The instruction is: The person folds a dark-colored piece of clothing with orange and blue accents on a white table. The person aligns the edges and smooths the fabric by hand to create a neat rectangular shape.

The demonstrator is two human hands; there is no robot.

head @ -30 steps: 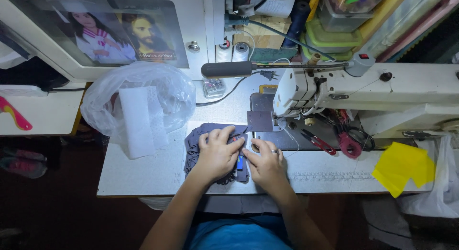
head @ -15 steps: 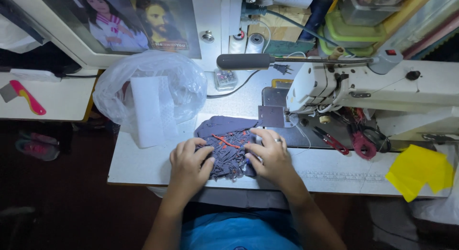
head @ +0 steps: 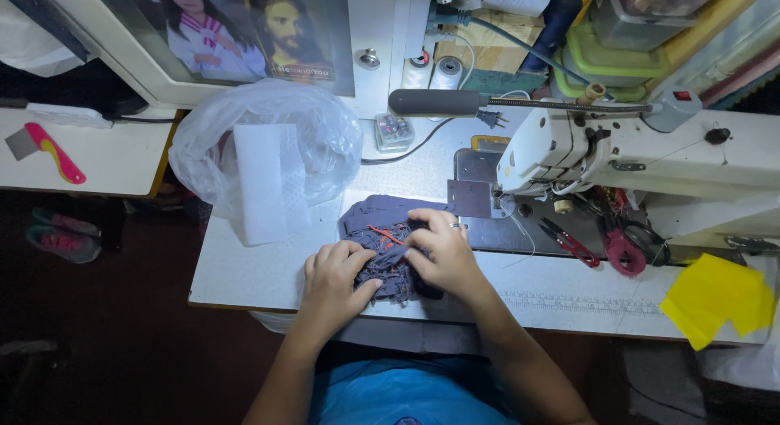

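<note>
I see the sewing machine point(head: 617, 149) at upper right of frame. Dark purple fabric piece point(head: 382, 238) lies frame centre on the table point(head: 244, 271), left of the needle. I judge it light, soft, limp; grip at edges. Left hand point(head: 335, 279) and right hand point(head: 439, 254): both palm-down, fingers curled, pinching fabric.
</note>
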